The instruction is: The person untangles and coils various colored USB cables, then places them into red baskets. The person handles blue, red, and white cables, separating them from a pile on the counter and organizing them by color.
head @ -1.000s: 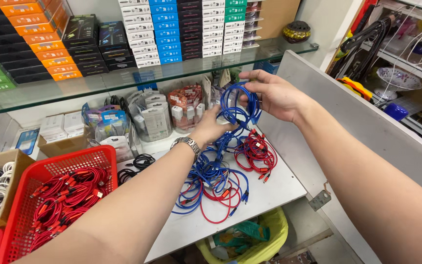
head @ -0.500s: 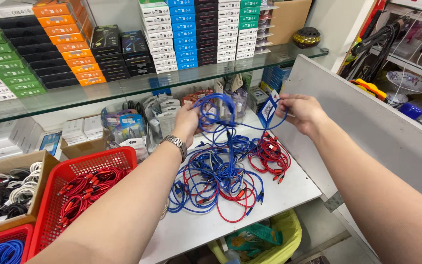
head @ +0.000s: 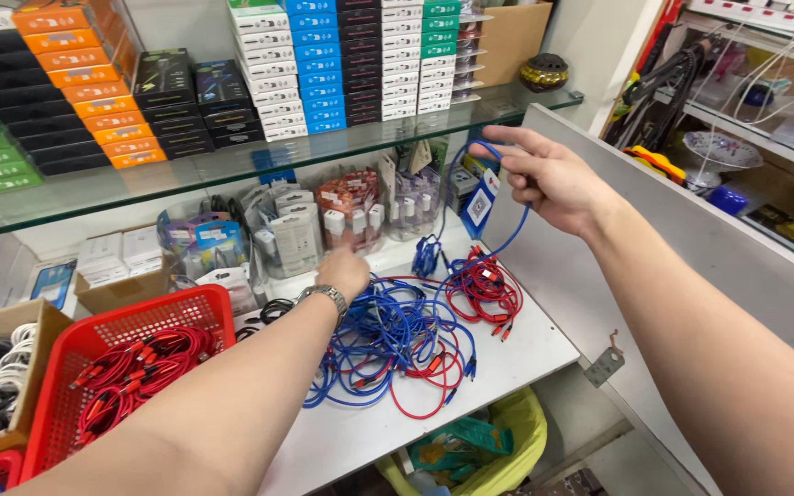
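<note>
Hands apart over a white shelf (head: 507,367) of tangled cables.

Shelf first: it carries a big heap of blue cables (head: 388,335) mixed with red loops, and just to its right a smaller bundle of red cables (head: 482,287). At the left edge stands a red basket (head: 172,308) holding more red cables. Above runs a glass shelf (head: 232,165) stacked with small coloured boxes. The right hand (head: 549,179) is raised near the glass, fingers pinched on a single blue cable (head: 512,234) that arcs down to the heap. The left hand (head: 344,271), with a metal watch (head: 323,296) on its wrist, reaches low toward the packets behind the heap; whether it grips anything cannot be told.
</note>
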